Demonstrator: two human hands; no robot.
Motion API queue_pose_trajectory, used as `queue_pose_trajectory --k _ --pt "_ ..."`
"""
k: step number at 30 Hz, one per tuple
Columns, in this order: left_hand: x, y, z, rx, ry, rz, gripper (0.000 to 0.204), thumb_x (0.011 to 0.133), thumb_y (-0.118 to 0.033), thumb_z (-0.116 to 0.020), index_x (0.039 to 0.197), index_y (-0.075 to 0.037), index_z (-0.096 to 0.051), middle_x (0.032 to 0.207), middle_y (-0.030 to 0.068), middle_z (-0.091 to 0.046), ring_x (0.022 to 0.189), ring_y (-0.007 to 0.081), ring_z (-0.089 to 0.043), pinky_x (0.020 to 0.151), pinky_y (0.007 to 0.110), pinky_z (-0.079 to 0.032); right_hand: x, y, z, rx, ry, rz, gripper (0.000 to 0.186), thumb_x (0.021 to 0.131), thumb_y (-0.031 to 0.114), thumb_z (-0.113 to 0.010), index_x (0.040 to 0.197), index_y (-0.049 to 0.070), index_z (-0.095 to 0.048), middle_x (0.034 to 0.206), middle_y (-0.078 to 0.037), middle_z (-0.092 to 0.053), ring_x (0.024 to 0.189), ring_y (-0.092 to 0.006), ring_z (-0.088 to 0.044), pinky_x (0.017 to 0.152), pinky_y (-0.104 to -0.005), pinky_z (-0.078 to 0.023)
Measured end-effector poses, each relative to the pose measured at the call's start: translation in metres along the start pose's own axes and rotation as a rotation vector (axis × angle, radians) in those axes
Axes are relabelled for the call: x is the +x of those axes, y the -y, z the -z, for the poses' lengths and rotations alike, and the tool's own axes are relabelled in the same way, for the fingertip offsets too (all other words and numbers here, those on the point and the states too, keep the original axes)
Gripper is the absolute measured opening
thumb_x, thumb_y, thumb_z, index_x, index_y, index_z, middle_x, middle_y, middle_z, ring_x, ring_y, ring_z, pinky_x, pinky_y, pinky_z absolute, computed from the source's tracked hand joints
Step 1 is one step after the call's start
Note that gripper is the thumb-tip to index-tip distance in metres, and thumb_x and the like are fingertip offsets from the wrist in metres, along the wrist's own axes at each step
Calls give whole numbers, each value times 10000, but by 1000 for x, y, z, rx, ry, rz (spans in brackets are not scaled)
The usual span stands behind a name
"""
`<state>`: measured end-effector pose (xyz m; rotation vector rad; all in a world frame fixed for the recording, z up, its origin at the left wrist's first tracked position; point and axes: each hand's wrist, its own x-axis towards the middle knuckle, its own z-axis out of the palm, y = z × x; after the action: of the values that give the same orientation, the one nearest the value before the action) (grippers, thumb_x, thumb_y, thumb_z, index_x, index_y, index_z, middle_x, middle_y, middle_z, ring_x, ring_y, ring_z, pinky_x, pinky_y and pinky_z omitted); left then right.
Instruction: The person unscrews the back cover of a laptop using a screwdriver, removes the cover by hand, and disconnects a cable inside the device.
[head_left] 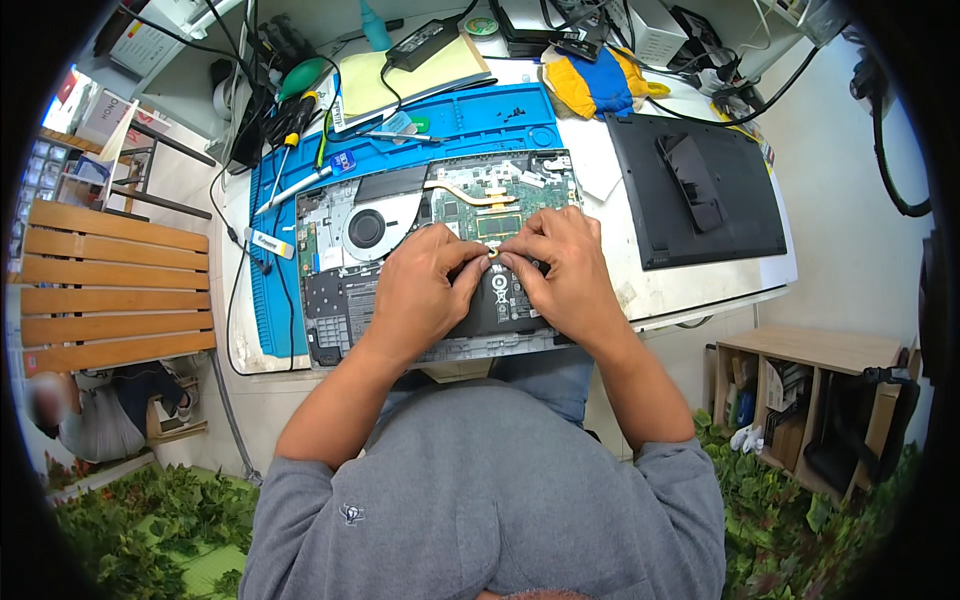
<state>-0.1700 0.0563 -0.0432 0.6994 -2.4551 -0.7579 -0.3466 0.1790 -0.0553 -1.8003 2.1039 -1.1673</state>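
Observation:
An opened laptop base (pixel 330 290) lies across the bench in front of me, its insides facing up. My left hand (pixel 425 280) and my right hand (pixel 562 265) meet over its middle, thumb and forefinger of each pinched together. Between the fingertips shows a small pale cable end (pixel 493 253), at the upper edge of the black battery (pixel 505 295); its exact shape is mostly covered. Beyond the hands sit the green circuit board (pixel 455 212) and a copper heat pipe (pixel 455 190). The round black fan (pixel 367 228) is to the left.
Under the laptop lies a blue work mat (pixel 275 310). A black laptop cover (pixel 700 225) with a phone (pixel 690 183) on it lies right. Screwdrivers (pixel 288 150), a power adapter (pixel 425 42) and a yellow-blue glove (pixel 600 82) are farther back. At far left, another person (pixel 95 425) sits by a slatted wooden table.

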Motion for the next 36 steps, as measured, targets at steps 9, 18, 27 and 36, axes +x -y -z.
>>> queue_pose_trajectory --k 9,18,27,36 --pt "-4 -3 -8 -23 -74 17 154 870 -105 -878 1018 -80 -846 819 76 -661 783 275 -648 691 411 -517 0 -1 -2 18 -41 -17 93 887 117 -835 976 91 -837 955 -30 -639 970 -247 -594 951 -444 -401" --pt "-4 -2 -12 -40 -95 30 155 868 -87 -874 1017 -74 -835 844 76 -678 800 280 -647 718 411 -526 4 3 0 13 -9 -41 77 892 116 -828 964 89 -827 912 -39 -621 937 -250 -583 933 -430 -389" --pt "-2 -4 -13 -13 -97 24 101 888 -82 -852 966 -51 -795 867 76 -680 819 295 -646 736 420 -531 7 2 1 45 -10 -44 78 882 98 -833 958 84 -820 903 -31 -639 929 -242 -597 951 -426 -390" --pt "-2 -1 -13 -34 -73 28 91 903 -94 -840 958 -46 -784 852 76 -666 793 281 -631 719 419 -515 5 -1 -2 45 -16 -8 82 867 90 -834 941 80 -800 897 -33 -641 927 -248 -602 960 -429 -396"
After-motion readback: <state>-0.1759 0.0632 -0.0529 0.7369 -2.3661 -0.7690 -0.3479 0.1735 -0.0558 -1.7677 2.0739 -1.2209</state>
